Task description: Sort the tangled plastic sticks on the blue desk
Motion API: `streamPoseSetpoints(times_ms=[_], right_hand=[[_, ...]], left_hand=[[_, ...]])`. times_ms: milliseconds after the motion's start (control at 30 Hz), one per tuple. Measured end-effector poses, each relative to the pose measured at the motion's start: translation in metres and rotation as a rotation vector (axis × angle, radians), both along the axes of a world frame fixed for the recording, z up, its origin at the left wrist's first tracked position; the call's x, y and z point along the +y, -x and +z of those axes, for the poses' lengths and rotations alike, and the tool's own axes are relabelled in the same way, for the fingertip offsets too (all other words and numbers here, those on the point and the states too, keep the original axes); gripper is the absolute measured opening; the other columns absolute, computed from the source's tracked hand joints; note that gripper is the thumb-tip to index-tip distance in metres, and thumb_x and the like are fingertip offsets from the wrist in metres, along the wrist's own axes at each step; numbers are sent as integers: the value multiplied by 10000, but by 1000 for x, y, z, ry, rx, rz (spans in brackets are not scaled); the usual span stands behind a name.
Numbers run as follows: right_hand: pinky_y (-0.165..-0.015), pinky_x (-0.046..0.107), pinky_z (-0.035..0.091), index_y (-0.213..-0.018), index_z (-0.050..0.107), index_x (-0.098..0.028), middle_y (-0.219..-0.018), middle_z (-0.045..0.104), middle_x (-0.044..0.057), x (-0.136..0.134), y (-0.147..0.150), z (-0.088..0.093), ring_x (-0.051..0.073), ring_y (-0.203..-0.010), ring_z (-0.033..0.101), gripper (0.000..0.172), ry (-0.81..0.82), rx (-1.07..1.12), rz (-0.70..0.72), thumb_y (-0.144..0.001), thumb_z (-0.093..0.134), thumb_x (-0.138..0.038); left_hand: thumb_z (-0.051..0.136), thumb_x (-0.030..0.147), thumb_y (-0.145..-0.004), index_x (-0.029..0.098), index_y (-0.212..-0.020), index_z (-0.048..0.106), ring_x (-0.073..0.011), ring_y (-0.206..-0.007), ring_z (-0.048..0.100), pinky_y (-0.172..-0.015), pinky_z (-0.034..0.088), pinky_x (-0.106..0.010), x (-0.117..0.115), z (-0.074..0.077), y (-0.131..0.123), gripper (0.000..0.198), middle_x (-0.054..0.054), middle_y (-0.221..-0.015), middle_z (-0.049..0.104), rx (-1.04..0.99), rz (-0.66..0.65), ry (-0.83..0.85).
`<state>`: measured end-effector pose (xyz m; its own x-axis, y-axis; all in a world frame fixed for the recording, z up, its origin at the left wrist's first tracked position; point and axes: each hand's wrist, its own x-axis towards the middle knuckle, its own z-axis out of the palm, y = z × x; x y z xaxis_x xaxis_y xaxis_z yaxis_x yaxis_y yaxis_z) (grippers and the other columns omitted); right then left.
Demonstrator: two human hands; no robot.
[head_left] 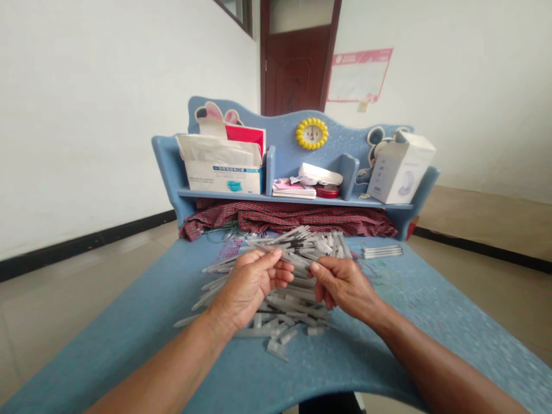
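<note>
Above the desk's middle, my left hand [252, 283] pinches a slim, translucent pen barrel [298, 263] between thumb and index finger. My right hand [345, 283] closes thumb and fingers on the other end of it. Whether that end carries a separate cap is too blurred to tell. Under and behind both hands spreads a heap of clear and grey pen parts [297, 302], with long tubes toward the back. Short clear pieces like pen caps [277, 348] lie at its near edge. Several pens [382, 251] rest in a row to the right of the heap.
The blue desk [142, 339] has a curved front edge. At its back stands a shelf holding a mask box [224, 177], papers [294, 192], a red tin [328, 191] and a white box [402, 168]. A checked cloth [293, 217] is bunched beneath the shelf.
</note>
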<state>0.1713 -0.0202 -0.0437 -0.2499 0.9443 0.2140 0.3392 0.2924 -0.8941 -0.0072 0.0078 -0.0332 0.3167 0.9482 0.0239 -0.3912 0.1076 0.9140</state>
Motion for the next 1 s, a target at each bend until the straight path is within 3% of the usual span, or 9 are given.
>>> streamPoseSetpoints(times_ms=[167,233,533,767,867,1000], right_hand=[[-339,158,317,-773,525,-165,-476,532,-37,0,0,-1,63,-350,451,281,-14,5,-33,-807,516,-444],[-334,157,315,-731,511,-165,-472,536,-35,1,0,-1,60,-339,448,292,7,15,-5,-819,495,-444],[-264,153,244,-707,504,-145,-421,583,-12,-1,-2,3,72,-252,435,371,337,285,117,-786,494,-508],[-258,154,268,-710,519,-135,-435,606,7,1,-7,9,80,-253,446,370,479,364,230,-764,529,-500],[-270,161,278,-730,536,-134,-439,593,-2,2,-12,19,78,-264,445,401,439,249,215,-790,473,-526],[-332,163,285,-702,563,-146,-448,552,-25,2,-28,40,59,-317,443,333,94,-155,-31,-822,462,-439]], left_hand=[[576,187,-776,115,-773,554,-139,-553,626,-517,475,-224,0,1,-1,75,-70,-669,671,19,5,-2],[569,189,-783,116,-774,550,-139,-561,624,-526,474,-226,-1,1,-1,76,-69,-673,669,27,1,-13],[605,202,-757,119,-824,571,-160,-621,634,-595,483,-254,-5,5,0,111,-65,-697,672,23,-58,-118],[615,197,-754,124,-839,607,-170,-667,638,-614,483,-258,-4,7,2,113,-73,-732,678,33,-116,-148],[602,204,-767,118,-823,615,-169,-682,636,-609,480,-249,-3,9,3,104,-73,-733,675,25,-97,-143],[586,187,-773,107,-786,615,-191,-764,640,-587,477,-235,0,16,5,86,-87,-816,681,-16,-54,-124]])
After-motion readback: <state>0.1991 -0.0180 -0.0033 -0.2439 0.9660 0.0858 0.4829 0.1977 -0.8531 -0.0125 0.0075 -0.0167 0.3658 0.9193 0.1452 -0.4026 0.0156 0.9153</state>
